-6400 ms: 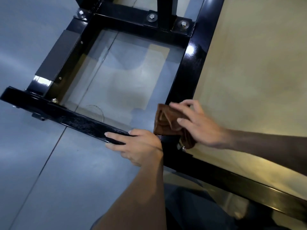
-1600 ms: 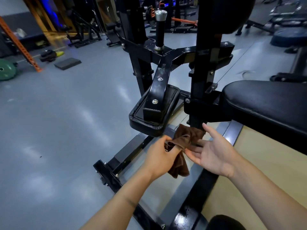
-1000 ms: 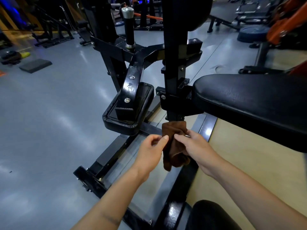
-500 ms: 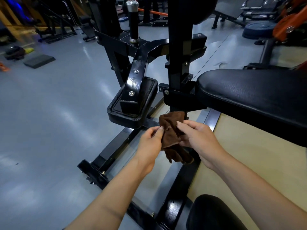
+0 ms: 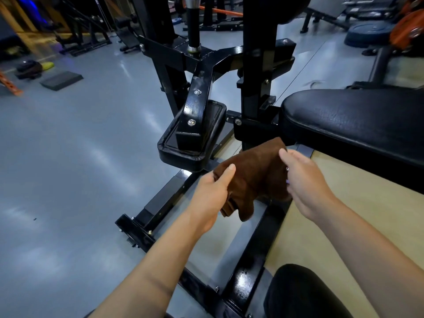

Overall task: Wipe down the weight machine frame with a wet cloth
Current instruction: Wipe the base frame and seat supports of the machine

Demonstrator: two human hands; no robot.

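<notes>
Cloth prep in progress: brown terry cloth is held in the air between both hands, above the black steel base rails of the weight machine frame and just in front of the black upright post and the black padded seat. It touches no part of the frame that I can confirm; its top edge sits close to the bracket under the seat

Left hand pinches the cloth's left edge, thumb on top, fingers curled beneath. Right hand grips the right edge, thumb up; its fingers are hidden behind the fabric, so how deep the hold goes is unclear. Lower corner hangs loose below the left hand

My read: cloth is being spread or refolded before the next wipe, probably the post or the bracket

To do it well:
- fold to a flat pad, cleaner face out, no dangling corner to snag on bolt heads
- pass to one hand, palm flat behind the pad
- wipe top down along the post, then round the bolts and bracket edges
- keep the wet cloth off the grey floor, glossy already

Black pedal-like pad to the left looks shiny; can't tell if it has been wiped
</notes>
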